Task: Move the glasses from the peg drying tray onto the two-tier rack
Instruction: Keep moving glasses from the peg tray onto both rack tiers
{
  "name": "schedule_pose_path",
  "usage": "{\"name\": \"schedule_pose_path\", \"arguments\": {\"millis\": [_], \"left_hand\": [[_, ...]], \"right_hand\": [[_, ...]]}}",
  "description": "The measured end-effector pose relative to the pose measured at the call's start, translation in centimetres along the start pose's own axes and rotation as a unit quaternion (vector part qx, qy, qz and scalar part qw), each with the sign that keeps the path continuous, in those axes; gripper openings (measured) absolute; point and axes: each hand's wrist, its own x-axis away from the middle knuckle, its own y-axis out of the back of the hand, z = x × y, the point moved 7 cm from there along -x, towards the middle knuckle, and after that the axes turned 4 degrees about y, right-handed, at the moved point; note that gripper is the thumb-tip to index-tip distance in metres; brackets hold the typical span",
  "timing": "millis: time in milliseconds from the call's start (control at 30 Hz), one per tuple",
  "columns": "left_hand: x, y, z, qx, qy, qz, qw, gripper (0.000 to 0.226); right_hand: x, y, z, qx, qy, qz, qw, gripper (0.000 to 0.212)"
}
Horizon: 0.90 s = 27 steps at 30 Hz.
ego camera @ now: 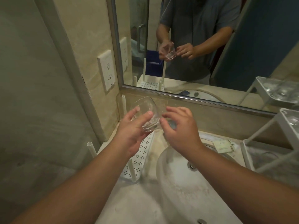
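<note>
Left hand [129, 133] holding glass [146, 113], above tray [142, 152]

A bathroom: sink [178, 183], wall mirror [210, 46].

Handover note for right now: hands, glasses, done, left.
Left hand grips a clear glass, tilted, in the air above the peg tray.
Right hand is open beside the glass, fingers at its base; contact is unclear.
The rack stands to the right of the sink; glassware already sits in its upper tier.
No other glass shows on the pegs.
Left to do: carry this glass right and set it on the rack.
</note>
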Motion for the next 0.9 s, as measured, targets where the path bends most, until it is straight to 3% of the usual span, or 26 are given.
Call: {"name": "schedule_pose_path", "arguments": {"millis": [133, 233, 300, 633, 900], "left_hand": [[0.0, -0.5, 0.1, -0.193, -0.116, -0.032, 0.974, 0.085], [0.3, -1.4, 1.0, -0.230, -0.146, -0.024, 0.962, 0.092], [0.4, -2.4, 1.9, -0.234, -0.152, -0.008, 0.960, 0.085], [2.1, -7.9, 5.9, -0.272, -0.186, 0.046, 0.943, 0.060], [2.6, -13.9, 12.7, -0.333, -0.165, 0.058, 0.927, 0.069]], "right_hand": [[0.5, 0.8, -1.8, -0.086, -0.096, 0.015, 0.992, 0.038], [1.2, 0.6, -2.4, -0.115, -0.122, 0.071, 0.983, 0.067], [1.8, 0.6, -3.0, -0.131, -0.138, 0.092, 0.977, 0.077], [4.1, 3.2, -6.9, -0.166, -0.197, 0.076, 0.963, 0.083], [8.3, 9.1, -12.8, -0.158, -0.255, 0.032, 0.954, 0.080]]}}
